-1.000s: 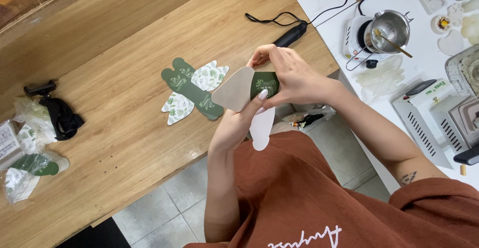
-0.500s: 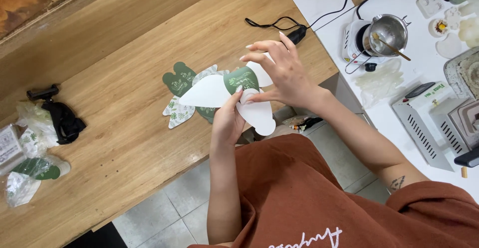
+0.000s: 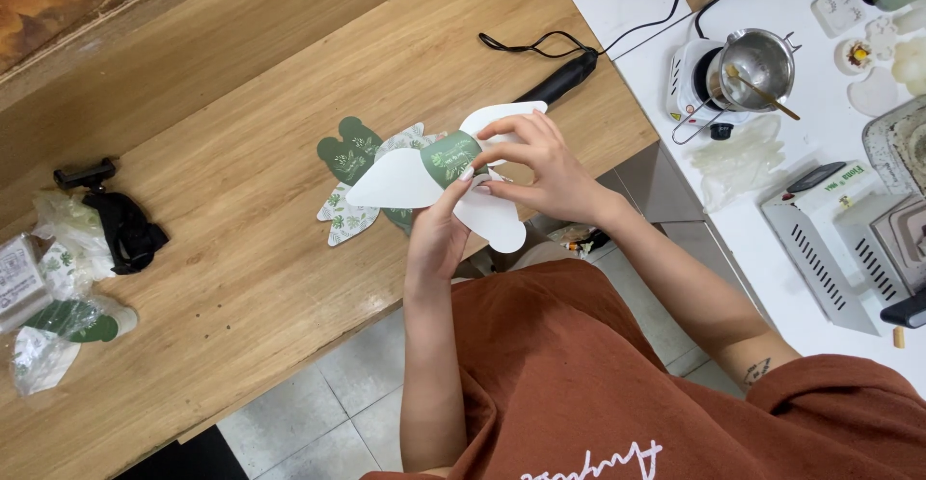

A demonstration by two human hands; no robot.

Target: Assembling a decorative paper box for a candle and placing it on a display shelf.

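Count: 1 die-cut card blank [image 3: 424, 176] in hands, approx 2 more flat on bench [image 3: 241, 248] mid; 3-ish plastic bags [image 3: 58, 287] at left edge; 1 metal pot [image 3: 757, 60] on the side table; 1 black cable [image 3: 550, 75].

Green-white card package [image 3: 439, 166]; clear bags [image 3: 58, 287] far left.

Grey appliance [image 3: 892, 239] cut off right

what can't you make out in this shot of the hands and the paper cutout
Head view only:
- Left hand: its palm and most fingers are hidden behind the paper cutout.
- Right hand: its fingers cover the fold, so how the flaps join is unclear.
- Flat cutouts on the table: partly hidden by the held one.
- Plastic bags: cut off by the left edge.
- Metal pot: contents too small to tell.
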